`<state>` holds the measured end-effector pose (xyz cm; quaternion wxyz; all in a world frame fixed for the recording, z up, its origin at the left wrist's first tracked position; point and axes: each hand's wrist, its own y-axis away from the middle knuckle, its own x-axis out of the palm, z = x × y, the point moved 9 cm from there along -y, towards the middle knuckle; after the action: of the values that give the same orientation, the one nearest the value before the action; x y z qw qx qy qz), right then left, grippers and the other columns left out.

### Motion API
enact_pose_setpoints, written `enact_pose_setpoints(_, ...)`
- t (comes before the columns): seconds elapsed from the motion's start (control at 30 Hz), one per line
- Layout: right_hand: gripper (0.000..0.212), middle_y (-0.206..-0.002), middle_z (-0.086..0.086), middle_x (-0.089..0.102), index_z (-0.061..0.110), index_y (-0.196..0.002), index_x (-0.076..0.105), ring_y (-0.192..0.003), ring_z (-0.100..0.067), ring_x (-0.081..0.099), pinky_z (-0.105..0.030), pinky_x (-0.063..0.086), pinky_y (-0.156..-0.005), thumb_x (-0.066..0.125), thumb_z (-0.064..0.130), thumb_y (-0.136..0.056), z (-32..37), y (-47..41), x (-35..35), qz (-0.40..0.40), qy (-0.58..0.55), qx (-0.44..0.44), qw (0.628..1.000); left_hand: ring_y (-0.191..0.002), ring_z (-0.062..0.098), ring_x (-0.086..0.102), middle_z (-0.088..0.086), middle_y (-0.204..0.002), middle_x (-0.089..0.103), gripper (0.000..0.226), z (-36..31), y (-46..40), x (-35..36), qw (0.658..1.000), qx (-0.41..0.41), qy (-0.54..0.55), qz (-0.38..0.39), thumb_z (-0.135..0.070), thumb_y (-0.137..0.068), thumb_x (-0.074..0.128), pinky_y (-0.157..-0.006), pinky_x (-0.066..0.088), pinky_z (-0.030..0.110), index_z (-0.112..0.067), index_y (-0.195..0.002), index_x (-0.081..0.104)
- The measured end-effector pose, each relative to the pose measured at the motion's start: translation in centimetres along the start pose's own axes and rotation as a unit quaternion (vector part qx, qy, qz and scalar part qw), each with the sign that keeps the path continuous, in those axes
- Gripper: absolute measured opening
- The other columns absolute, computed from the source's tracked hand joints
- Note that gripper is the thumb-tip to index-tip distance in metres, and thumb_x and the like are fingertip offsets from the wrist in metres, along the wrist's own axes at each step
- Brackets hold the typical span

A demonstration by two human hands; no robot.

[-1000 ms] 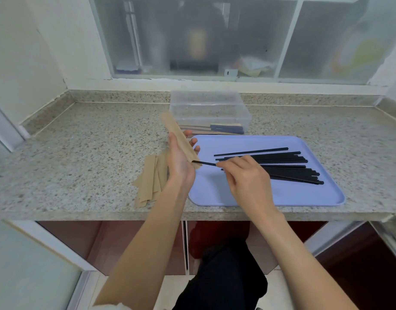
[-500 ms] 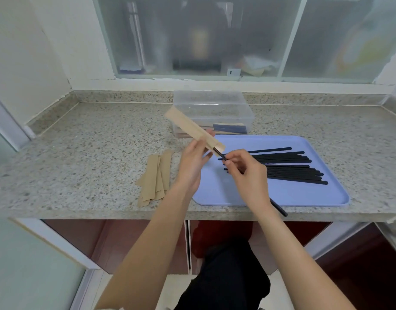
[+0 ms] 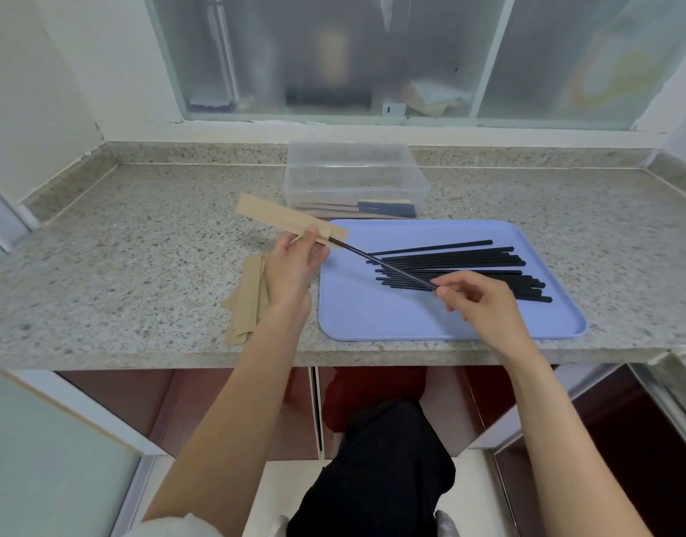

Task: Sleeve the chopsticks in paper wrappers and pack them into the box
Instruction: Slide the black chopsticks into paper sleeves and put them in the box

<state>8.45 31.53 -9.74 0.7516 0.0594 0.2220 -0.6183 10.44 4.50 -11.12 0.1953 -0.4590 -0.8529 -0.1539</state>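
Observation:
My left hand [image 3: 294, 261] pinches a brown paper wrapper [image 3: 271, 217] above the counter, its open end pointing right. My right hand [image 3: 477, 296] pinches the back end of a black chopstick [image 3: 387, 265] whose tip sits inside the wrapper's mouth. Several loose black chopsticks [image 3: 469, 265] lie on the lilac tray [image 3: 372, 315]. Behind the tray stands a clear plastic box [image 3: 353, 176] holding a few sleeved chopsticks [image 3: 372, 207]. A small stack of spare brown wrappers [image 3: 248, 300] lies on the counter under my left wrist.
The speckled granite counter [image 3: 139, 246] ends in a front edge just below the tray. A frosted window [image 3: 372, 56] and its sill run along the back. My dark trousers and red cabinet doors show below the counter.
My right hand slid back along the chopstick to its far end and moved right. The wrapper in my left hand tilted flatter, and the chopstick tip now sits in its mouth.

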Motion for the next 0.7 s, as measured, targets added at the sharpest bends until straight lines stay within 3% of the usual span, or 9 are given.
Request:
enact_pose_setpoints(0.1, 0.013, -0.073, -0.008, 0.067, 0.018, -0.087, 0.072, -0.058, -0.003, 0.056, -0.008, 0.042, -0.060, 0.068, 0.007, -0.083, -0.1, -0.2, 0.3, -0.011, -0.019, 0.002, 1.000, -0.078, 0.007, 0.066, 0.000, -0.088, 0.068, 0.012, 1.3, 1.0, 1.1, 0.999, -0.008, -0.028, 0.024, -0.012, -0.094, 0.057, -0.065, 0.053, 0.015, -0.008, -0.104, 0.061)
enact_pose_setpoints(0.2, 0.012, -0.073, -0.012, 0.067, 0.016, -0.088, 0.073, -0.056, -0.002, 0.055, -0.009, 0.041, -0.059, 0.069, 0.007, -0.082, 0.3, -0.4, 1.3, -0.011, -0.032, -0.002, 0.999, -0.072, 0.004, 0.066, -0.001, -0.087, 0.067, 0.014, 2.2, 1.9, 1.9, 0.999, -0.018, -0.035, 0.033, -0.011, -0.093, 0.057, -0.064, 0.053, 0.015, -0.006, -0.106, 0.060)
enact_pose_setpoints(0.3, 0.013, -0.069, -0.008, 0.065, 0.018, -0.086, 0.073, -0.055, -0.002, 0.054, -0.008, 0.039, -0.057, 0.069, 0.006, -0.082, 0.7, -0.5, 2.1, -0.015, -0.045, -0.005, 0.999, -0.079, 0.007, 0.067, -0.001, -0.091, 0.068, 0.015, 3.0, 2.4, 2.4, 0.997, -0.030, -0.049, 0.046, -0.012, -0.093, 0.058, -0.065, 0.053, 0.016, -0.007, -0.107, 0.061)
enact_pose_setpoints(0.47, 0.015, -0.074, 0.006, 0.067, 0.025, -0.086, 0.070, -0.063, -0.002, 0.057, -0.009, 0.042, -0.066, 0.068, 0.010, -0.084, 1.1, -1.2, 3.7, 0.025, -0.005, -0.027, 0.999, -0.085, 0.013, 0.067, 0.005, -0.102, 0.066, 0.018, 3.4, 2.4, 2.1, 0.997, -0.035, -0.049, 0.043, -0.015, -0.096, 0.054, -0.070, 0.057, 0.020, -0.009, -0.112, 0.057)
enact_pose_setpoints(0.6, 0.013, -0.091, 0.009, 0.069, 0.021, -0.100, 0.070, -0.083, -0.002, 0.061, -0.012, 0.045, -0.076, 0.061, 0.020, -0.090, 1.5, -4.0, 3.4, 0.048, 0.092, -0.054, 0.993, -0.083, 0.015, 0.068, 0.004, -0.098, 0.067, 0.020, 3.0, 2.0, 1.4, 0.996, -0.023, -0.073, 0.033, -0.015, -0.098, 0.050, -0.068, 0.057, 0.021, -0.007, -0.116, 0.054)
enact_pose_setpoints(0.7, 0.017, -0.102, -0.001, 0.070, 0.016, -0.103, 0.070, -0.093, -0.017, 0.063, -0.029, 0.048, -0.084, 0.057, 0.017, -0.092, 0.7, -8.5, 1.9, 0.008, 0.254, -0.078, 0.964, -0.076, 0.014, 0.068, 0.004, -0.091, 0.069, 0.016, 2.7, 1.8, 1.1, 0.993, -0.014, -0.110, 0.034, -0.014, -0.095, 0.054, -0.063, 0.057, 0.022, -0.008, -0.111, 0.054)
